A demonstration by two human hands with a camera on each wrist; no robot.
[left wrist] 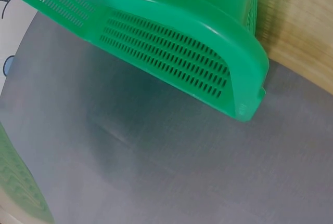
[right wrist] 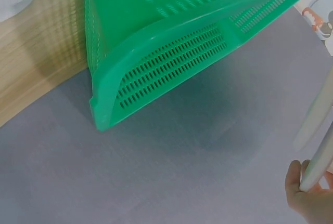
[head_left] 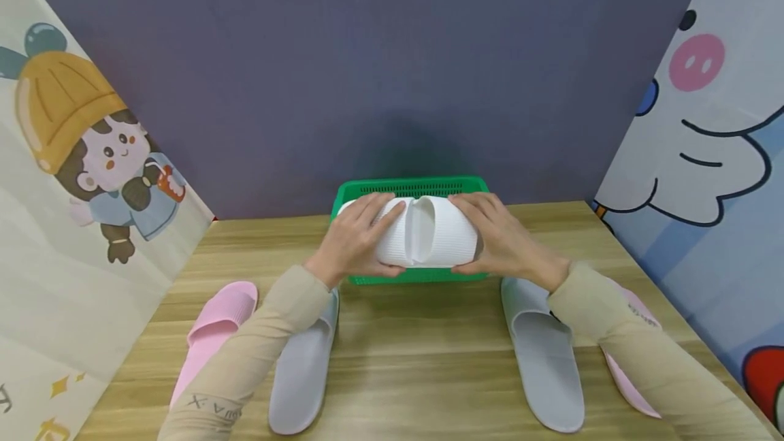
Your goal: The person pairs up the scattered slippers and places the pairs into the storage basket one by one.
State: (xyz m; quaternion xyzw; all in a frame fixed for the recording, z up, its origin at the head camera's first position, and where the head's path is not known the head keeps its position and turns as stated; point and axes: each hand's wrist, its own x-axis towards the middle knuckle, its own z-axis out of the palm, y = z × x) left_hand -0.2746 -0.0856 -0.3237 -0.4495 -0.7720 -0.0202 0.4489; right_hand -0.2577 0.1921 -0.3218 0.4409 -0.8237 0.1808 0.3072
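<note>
A pair of white slippers (head_left: 453,237) is held between both hands over a green plastic basket (head_left: 410,184), ribbed straps toward the head camera. My left hand (head_left: 355,240) grips the left side of the pair, its thumb low and its fingers across the top. On the right side, my right hand (head_left: 505,237) grips the other slipper in much the same way. Two pale soles (right wrist: 316,115) show at the edge of the right wrist view, with fingertips curled on one. The left wrist view catches the basket's slotted wall (left wrist: 166,52). Most of the basket's inside is hidden by the slippers.
Grey slippers (head_left: 303,373) (head_left: 547,366) lie on the wooden tabletop (head_left: 422,359) on either side in front of the basket. Pink slippers (head_left: 211,335) (head_left: 631,386) lie farther out, partly behind the sleeves. A dark grey panel (head_left: 392,73) rises behind, with cartoon-printed walls at both sides.
</note>
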